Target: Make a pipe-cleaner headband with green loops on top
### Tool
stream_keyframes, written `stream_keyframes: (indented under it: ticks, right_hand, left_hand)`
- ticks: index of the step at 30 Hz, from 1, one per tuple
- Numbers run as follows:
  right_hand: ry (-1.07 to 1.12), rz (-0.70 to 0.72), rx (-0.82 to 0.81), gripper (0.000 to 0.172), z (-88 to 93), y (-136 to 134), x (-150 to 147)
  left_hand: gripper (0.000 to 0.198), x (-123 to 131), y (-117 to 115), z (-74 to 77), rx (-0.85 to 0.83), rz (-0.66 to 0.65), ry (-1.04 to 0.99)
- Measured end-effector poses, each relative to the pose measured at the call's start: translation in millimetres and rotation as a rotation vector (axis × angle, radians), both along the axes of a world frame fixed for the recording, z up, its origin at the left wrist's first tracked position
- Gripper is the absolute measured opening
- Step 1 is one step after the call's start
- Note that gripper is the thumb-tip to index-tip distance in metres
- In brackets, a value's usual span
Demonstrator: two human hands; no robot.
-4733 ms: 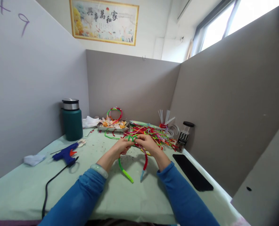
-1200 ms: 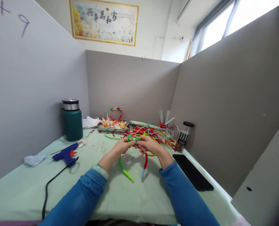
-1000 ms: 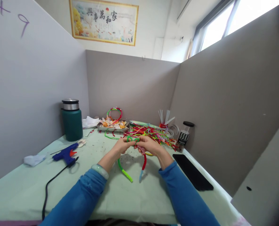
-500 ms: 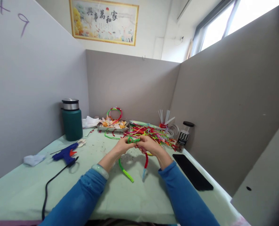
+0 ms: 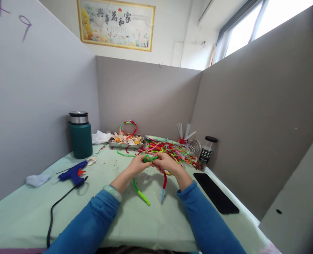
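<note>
Both hands meet over the middle of the table. My left hand (image 5: 136,164) and my right hand (image 5: 167,163) are closed on the top of a curved hairband (image 5: 140,192) wrapped in green and red fuzzy wire. A green pipe cleaner loop (image 5: 147,158) is pinched between the fingertips at the band's top. The band's two ends hang down toward the table, the left one green, the right one red with a blue tip. Just behind my hands lies a heap of coloured pipe cleaners (image 5: 172,149).
A blue glue gun (image 5: 72,174) with black cable lies at the left, a dark green flask (image 5: 80,134) behind it. A metal tray (image 5: 127,140) of scraps sits at the back with a finished band. A black phone (image 5: 215,192) lies right, a jar (image 5: 206,150) beyond.
My hands stay at the band's top. The fingers have shifted slightly and the green loop has been worked tighter; the band's hanging ends have swung a little.
</note>
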State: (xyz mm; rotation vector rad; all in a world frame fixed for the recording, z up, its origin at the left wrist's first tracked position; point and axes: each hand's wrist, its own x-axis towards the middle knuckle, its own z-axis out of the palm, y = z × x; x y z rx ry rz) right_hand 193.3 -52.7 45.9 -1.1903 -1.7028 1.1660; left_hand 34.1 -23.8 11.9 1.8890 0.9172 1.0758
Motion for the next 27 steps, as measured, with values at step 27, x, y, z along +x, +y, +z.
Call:
stream_keyframes:
  ticks: [27]
  right_hand:
    - [-0.382,-0.122,0.553,0.013,-17.8,18,2]
  left_hand:
    - [0.022,-4,-8,10.8,-0.322,-0.004,-0.101]
